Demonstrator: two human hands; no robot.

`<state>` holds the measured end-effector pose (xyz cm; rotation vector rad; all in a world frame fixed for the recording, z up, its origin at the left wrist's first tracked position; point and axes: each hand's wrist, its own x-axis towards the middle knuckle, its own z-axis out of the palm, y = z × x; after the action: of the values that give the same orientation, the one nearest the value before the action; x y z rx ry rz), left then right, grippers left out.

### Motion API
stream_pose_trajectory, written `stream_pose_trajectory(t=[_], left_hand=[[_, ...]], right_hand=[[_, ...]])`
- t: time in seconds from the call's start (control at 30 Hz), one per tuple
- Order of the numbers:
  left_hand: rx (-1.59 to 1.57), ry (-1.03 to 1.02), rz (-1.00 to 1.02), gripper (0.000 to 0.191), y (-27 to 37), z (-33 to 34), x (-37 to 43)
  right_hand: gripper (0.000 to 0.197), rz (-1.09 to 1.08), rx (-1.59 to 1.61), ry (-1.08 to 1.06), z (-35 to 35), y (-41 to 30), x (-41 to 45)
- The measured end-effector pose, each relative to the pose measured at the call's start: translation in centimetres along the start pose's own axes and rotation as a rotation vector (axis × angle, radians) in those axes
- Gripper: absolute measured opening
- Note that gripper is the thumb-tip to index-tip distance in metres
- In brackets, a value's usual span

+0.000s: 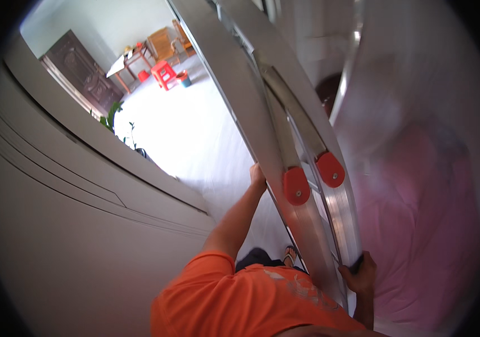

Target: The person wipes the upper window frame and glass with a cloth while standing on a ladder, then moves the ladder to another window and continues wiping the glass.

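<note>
A folded aluminium stepladder (pixel 223 71) leans across the view in front of my orange shirt, its two rail sets lying close together. Red plastic hinge caps (pixel 297 186) are fixed on its rails, with metal braces above them. My left hand (pixel 258 176) grips the near rail from the left side, its fingers partly hidden behind the metal. Lower and to the right, my right hand (pixel 360 271) is wrapped around the other rail near its lower part. The ladder's lowest end is hidden by my body.
At left stands a pale grooved panel (pixel 97 202). Beyond it are a dark carved door (pixel 82 67), a table (pixel 124 67), a red plastic stool (pixel 164 75), a bucket (pixel 183 78), a wooden chair (pixel 162 44) and green plants (pixel 111 116). Pink fabric (pixel 425 236) spreads at right, blurred.
</note>
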<state>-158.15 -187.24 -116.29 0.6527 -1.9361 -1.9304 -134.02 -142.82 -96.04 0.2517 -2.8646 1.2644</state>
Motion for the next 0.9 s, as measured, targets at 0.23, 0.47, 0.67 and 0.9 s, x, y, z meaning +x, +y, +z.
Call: stream_pose_trajectory(t=[0.23,0.47,0.67,0.9], left_hand=[[-0.284,0.110,-0.148,0.039,4.3,-5.7,10.6],[-0.498,0.095,-0.363,0.053,7.1,-13.0,26.0],[-0.678,0.055,-0.261,0.063,13.2,-18.3,38.0],[-0.617,0.115,-0.310,0.060,18.1,-24.6,49.2]], right_hand=[[0.056,-0.017,-0.160,-0.034,7.3,-5.9,9.1],[0.050,-0.055,-0.011,0.017,17.4,-17.0,18.9],[0.052,-0.095,-0.045,0.049,23.9,-25.2,28.4],[0.068,-0.094,0.121,-0.019,31.3,-30.8,39.2]])
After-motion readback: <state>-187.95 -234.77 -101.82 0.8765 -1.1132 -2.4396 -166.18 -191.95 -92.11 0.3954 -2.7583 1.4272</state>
